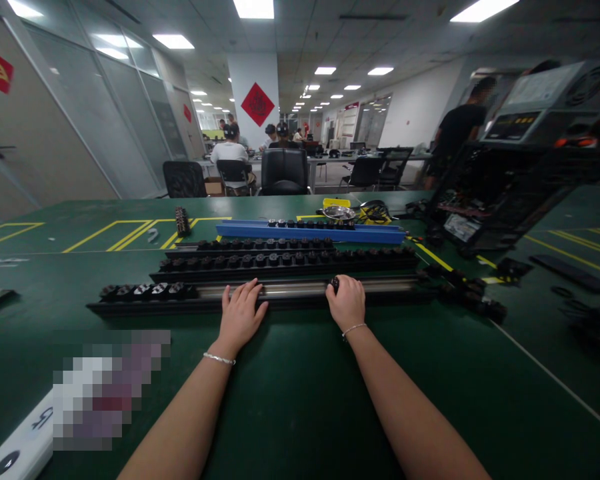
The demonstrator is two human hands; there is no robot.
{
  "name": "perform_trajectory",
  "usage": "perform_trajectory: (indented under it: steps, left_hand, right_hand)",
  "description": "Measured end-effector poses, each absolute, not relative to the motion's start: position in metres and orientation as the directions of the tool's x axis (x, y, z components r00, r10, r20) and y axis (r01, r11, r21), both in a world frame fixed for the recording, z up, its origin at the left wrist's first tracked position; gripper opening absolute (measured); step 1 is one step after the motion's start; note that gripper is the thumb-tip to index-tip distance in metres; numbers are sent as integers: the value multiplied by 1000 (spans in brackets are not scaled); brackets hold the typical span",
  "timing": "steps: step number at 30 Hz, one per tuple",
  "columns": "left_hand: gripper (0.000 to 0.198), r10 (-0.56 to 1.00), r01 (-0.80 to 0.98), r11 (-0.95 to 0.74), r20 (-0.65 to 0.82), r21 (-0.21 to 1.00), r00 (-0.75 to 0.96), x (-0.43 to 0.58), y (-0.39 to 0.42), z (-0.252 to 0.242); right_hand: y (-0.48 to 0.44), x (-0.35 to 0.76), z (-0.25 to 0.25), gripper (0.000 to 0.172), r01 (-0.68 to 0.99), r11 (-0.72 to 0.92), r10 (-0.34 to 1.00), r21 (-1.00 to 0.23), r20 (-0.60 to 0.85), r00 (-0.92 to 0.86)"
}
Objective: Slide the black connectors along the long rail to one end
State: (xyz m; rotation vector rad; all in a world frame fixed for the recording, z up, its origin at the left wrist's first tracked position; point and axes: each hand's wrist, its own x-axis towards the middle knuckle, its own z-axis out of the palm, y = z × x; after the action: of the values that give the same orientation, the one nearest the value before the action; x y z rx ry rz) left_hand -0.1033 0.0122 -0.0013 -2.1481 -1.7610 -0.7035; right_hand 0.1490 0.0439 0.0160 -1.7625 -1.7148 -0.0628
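A long black rail (290,303) with a shiny metal channel lies across the green table in front of me. Several black round pieces with notched tops (143,291) sit in a row at its left end. My left hand (241,312) rests on the middle of the rail, fingers spread, holding nothing. Further right, my right hand (347,301) has its fingers closed around a small black round piece (335,284) at the channel; its underside is hidden. Behind stand two more black rails (280,268) filled with similar pieces, and a blue rail (310,233) partly filled.
Loose black pieces (473,297) lie off the rail's right end. An open computer case (500,180) stands at the back right. A metal dish (339,213) and cables (375,212) sit behind the blue rail. A white, partly blurred object (23,433) lies front left. People sit farther back.
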Motion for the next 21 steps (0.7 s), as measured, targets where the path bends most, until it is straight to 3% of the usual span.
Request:
perform_trajectory:
  steps: [21]
  left_hand:
    - [41, 843, 971, -216, 521, 103, 133, -103, 13, -2]
  right_hand:
    - [45, 166, 15, 31, 909, 74, 864, -410, 482, 147]
